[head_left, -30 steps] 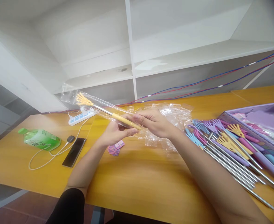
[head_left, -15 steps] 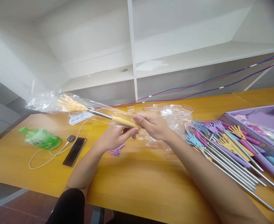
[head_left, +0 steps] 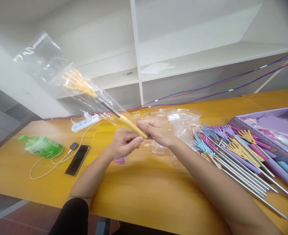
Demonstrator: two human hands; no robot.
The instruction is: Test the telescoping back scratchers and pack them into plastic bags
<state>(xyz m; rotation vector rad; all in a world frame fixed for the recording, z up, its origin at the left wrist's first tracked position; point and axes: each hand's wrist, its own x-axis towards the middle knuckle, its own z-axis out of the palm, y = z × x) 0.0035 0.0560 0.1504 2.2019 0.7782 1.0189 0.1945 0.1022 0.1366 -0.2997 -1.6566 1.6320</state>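
A yellow back scratcher (head_left: 131, 125) with a hand-shaped head and a metal shaft is inside a clear plastic bag (head_left: 49, 62). It tilts up to the left above the table. My left hand (head_left: 124, 142) is closed around the lower end of its handle from beneath. My right hand (head_left: 156, 130) pinches at the handle's end from the right; whether it grips the bag's edge or the handle itself is hard to make out. Just beyond my right hand lies a pile of clear plastic bags (head_left: 183, 122). Small pink and purple cards (head_left: 120, 160) lie below my left hand, partly covered.
Several colourful back scratchers (head_left: 242, 166) are heaped at the right, beside a purple box (head_left: 242, 118). On the left are a green bottle (head_left: 44, 147), a phone (head_left: 77, 160), a white cable and a power strip (head_left: 86, 122). Shelving (head_left: 137, 58) rises behind the table.
The back scratcher's head first dipped toward the left, then swung up, so it now points more steeply. The bag's far end has risen and spread out. Both hands stay near the handle's end.
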